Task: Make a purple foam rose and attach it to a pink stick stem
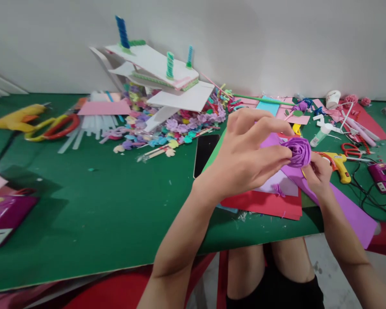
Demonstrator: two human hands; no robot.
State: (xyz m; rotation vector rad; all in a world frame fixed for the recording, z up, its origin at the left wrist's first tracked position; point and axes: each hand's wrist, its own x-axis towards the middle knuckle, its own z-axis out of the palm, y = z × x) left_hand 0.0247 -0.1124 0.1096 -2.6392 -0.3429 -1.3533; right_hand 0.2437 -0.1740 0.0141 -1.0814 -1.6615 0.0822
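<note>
A rolled purple paper rose (297, 152) is held up over the stacked coloured sheets. My left hand (247, 154) reaches in from the left, its fingertips pinching the rose's left side. On the rose's right side, the fingers of my right hand (319, 174) press against its edge and underside. Below both hands lie red sheets (263, 205), a pale lilac sheet (287, 183) with a small purple scrap (278, 190), and a long purple sheet (354, 214) that runs under my right forearm.
Left of my hands lies a black phone (204, 152). A yellow glue gun (341, 165) and red-handled scissors (351, 150) are at right. Behind are small felt flowers (180, 125) and a tiered white board model (157, 64). Another yellow glue gun (17, 118) rests far left.
</note>
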